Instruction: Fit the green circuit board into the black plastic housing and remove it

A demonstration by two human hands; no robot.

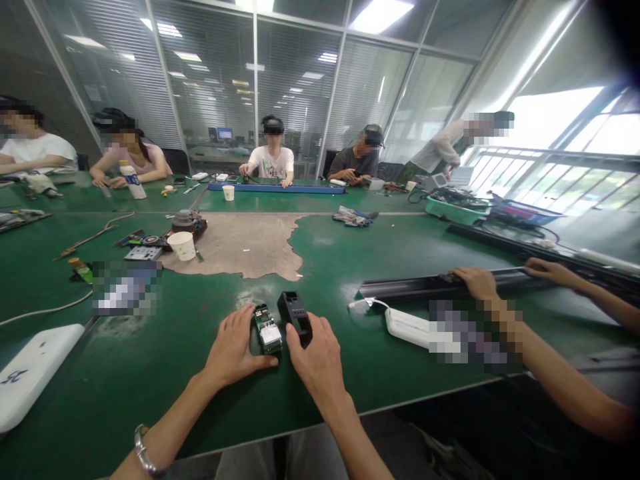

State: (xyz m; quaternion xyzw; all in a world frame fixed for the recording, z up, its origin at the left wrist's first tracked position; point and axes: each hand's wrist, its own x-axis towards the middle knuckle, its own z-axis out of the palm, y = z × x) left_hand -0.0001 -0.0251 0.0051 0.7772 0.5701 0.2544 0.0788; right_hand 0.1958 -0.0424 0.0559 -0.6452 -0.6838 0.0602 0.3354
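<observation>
Near the front edge of the green table, my left hand (235,347) curves around a small device with an exposed green circuit board and a silvery-white block (271,335), its fingers and thumb along the sides. Just to the right, my right hand (319,353) grips a black plastic housing (294,312) with slots in its face, thumb on the near side and fingers behind. The two parts stand close together, with a narrow gap between them. A metal bracelet sits on my left wrist.
At right, another person's hands rest on a long black bar (410,288), beside a white power bank (413,328). A larger white box (37,373) lies left. Beyond are a paper cup (183,247), dismantled parts, a brown sheet (240,243) and several people across the table.
</observation>
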